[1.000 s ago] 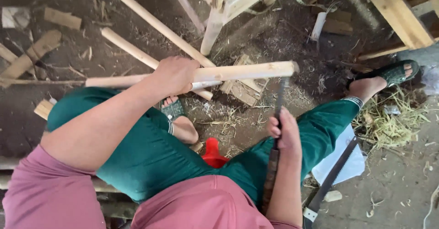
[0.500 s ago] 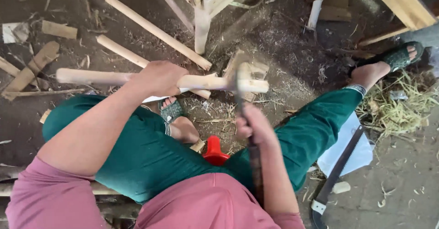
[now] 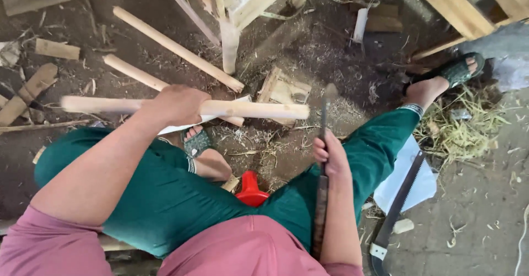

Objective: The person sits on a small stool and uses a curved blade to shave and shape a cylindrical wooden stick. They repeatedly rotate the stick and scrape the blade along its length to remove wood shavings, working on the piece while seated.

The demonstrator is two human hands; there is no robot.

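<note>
Head view: left hand (image 3: 176,104) grip clenches wooden stick (image 3: 259,110) mid-length; right hand (image 3: 329,155) grip grasps blade (image 3: 325,116) beside stick end.

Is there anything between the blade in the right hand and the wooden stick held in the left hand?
Nothing visible. The blade in the right hand stands beside the free end of the stick held by the left hand.

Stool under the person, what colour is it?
Red; the stool shows between the green trouser legs in the head view.
</note>
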